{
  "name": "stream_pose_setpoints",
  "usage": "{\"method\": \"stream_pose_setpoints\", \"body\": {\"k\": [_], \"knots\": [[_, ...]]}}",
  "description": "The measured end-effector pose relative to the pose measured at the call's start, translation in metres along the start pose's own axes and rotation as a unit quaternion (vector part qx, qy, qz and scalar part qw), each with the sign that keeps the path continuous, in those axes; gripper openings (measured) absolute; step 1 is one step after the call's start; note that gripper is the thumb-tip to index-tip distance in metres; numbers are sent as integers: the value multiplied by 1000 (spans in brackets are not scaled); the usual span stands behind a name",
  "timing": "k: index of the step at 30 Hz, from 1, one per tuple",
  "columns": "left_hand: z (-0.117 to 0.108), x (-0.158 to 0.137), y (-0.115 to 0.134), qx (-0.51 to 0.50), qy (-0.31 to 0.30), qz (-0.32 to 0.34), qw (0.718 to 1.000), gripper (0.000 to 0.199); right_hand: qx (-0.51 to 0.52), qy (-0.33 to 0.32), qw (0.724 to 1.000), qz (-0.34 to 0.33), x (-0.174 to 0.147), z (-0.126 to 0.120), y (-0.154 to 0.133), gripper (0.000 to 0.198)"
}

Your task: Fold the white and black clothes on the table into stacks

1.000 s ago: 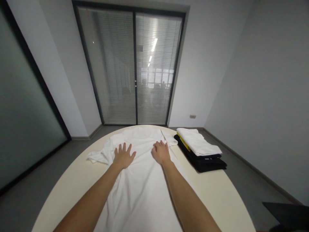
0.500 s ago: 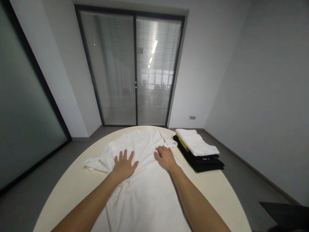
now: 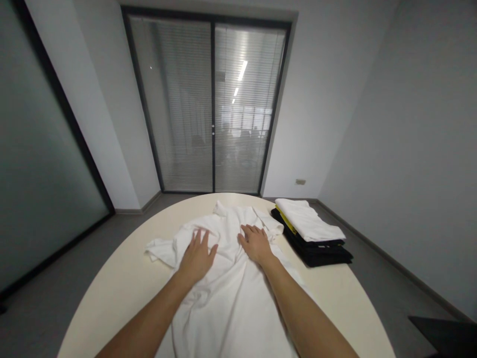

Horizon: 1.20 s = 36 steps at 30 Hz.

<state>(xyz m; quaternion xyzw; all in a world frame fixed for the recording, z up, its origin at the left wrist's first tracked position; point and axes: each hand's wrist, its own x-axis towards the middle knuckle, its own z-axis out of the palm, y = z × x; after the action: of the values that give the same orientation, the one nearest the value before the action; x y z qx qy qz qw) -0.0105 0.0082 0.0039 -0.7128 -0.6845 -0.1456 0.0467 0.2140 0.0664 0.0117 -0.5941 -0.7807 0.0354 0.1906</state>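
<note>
A white T-shirt (image 3: 238, 298) lies spread over the round table, its sleeves pointing out to the left and right at the far end. Wrinkles run through its middle, between my hands. My left hand (image 3: 197, 256) presses on the upper left part of the cloth, fingers stretched out. On the upper right part rests my right hand (image 3: 256, 243), its fingers slightly bent but apart, palm down on the fabric. Neither hand appears to grip the cloth. The near end of the shirt runs out of view at the bottom.
A stack of folded clothes (image 3: 311, 233), white on top with yellow and black below, sits at the table's right. The pale round table (image 3: 112, 293) curves off on both sides. Beyond it stand a glass partition with blinds (image 3: 179, 109) and a wall socket (image 3: 300, 182).
My left hand has shifted a little to the right, bunching the shirt into folds between the hands. The left sleeve has come inward. The right hand stays nearly in place.
</note>
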Motion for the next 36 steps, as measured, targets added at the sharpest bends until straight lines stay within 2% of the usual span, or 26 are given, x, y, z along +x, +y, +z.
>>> {"method": "stream_pose_setpoints", "body": {"k": [2, 4, 7, 9, 12, 13, 15, 18, 20, 23, 27, 30, 33, 36], "knots": [[1, 9, -24, 42, -4, -82, 996, 67, -7, -7, 1000, 24, 1, 1, 1, 54], [2, 13, -38, 61, -19, -131, 989, 71, -13, -16, 999, 37, 2, 2, 1, 58], [2, 6, -31, 51, -59, -149, 986, 74, -16, -24, 999, 42, 3, 4, 2, 58], [-2, -4, -14, 37, -81, -98, 991, 72, -15, -25, 999, 45, 3, 5, 3, 57], [-15, -15, 12, -4, -71, 58, 996, 59, -15, -20, 998, 52, 4, 6, 3, 55], [-21, -16, 17, -21, -65, 88, 994, 53, -16, -17, 998, 55, 4, 6, 3, 55], [-33, -12, 18, -36, -33, 103, 994, 47, -17, -12, 998, 61, 5, 6, 3, 53], [-42, -3, 5, 21, 64, 40, 997, 48, -16, -16, 998, 63, 5, 6, 4, 53], [-41, 1, -8, 70, 88, -30, 993, 55, -16, -21, 998, 63, 5, 6, 4, 53], [-38, 1, -24, 85, 16, -95, 992, 59, -16, -21, 998, 62, 5, 5, 4, 53], [-48, 1, -36, 5, -71, -73, 995, 56, -11, -17, 998, 61, 5, 6, 5, 53], [-58, 8, -50, -71, -77, -126, 986, 59, -11, -17, 998, 62, 5, 7, 6, 53], [-57, 16, -74, -53, -75, -195, 977, 70, -12, -20, 998, 66, 5, 7, 7, 52], [-46, 20, -97, -42, -87, -255, 962, 81, -8, -14, 998, 68, 5, 8, 8, 52]]}}
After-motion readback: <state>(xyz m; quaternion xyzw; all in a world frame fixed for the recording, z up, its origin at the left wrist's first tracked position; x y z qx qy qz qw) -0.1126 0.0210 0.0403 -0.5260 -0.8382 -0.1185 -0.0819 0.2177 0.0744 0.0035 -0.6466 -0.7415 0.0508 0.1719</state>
